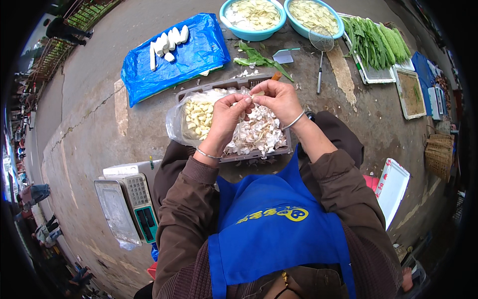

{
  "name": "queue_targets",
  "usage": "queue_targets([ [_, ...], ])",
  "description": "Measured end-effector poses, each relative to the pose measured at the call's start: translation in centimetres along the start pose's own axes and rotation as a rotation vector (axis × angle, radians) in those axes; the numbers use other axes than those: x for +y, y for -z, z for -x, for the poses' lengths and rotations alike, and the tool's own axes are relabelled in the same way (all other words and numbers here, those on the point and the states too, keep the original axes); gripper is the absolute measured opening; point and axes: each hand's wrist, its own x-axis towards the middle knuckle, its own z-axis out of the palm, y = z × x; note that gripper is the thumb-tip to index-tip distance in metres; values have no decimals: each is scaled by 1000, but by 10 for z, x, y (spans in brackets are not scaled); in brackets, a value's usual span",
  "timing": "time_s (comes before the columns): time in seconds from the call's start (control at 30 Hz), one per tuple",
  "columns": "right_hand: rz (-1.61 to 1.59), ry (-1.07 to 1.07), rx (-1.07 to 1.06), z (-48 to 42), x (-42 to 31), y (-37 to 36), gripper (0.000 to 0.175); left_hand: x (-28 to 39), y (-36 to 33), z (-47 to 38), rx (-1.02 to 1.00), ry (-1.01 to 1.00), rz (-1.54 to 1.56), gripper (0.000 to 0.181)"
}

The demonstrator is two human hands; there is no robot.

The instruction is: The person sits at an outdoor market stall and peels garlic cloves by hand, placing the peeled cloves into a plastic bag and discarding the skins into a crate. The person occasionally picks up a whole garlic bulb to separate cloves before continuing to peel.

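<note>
My left hand and my right hand meet above a plastic crate, fingertips pinched together on a small pale garlic clove. Most of the clove is hidden by the fingers. Under and to the left of the left hand, a clear plastic bag holds many peeled garlic cloves. A heap of papery garlic skins fills the crate's right part. An orange-brown handle sticks up at the crate's far edge, behind my right hand.
Beyond the crate lie a blue plastic sheet with white vegetable pieces, two basins of sliced vegetable in water, a wire skimmer and leafy greens. A scale stands left, a white foam box right.
</note>
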Motion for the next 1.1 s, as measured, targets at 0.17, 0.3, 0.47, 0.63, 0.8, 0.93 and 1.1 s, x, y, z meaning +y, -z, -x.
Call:
queue_targets([
  [0.17, 169, 73, -3, 2, -1, -3, 13, -1, 1, 0, -13, 3, -11, 12],
  [0.3, 319, 223, 4, 3, -1, -4, 14, -3, 3, -1, 42, -9, -85, 12],
  [0.47, 551, 335, -9, 5, -8, -4, 16, -7, 3, -1, 128, -37, -143, 9],
  [0.63, 206, 120, 26, 4, 4, -6, 15, -8, 7, -3, 101, -8, -8, 5],
  [0.8, -139, -161, 45, 6, 9, -11, 17, -2, 6, 0, 70, -5, 136, 5],
  [0.93, -507, -266, 32, 7, 23, -14, 24, -1, 3, 2, 42, 6, 228, 6],
  [1.1, -275, -152, -20, 6, 6, -14, 23, 1, 2, 2, 45, 8, 203, 6],
])
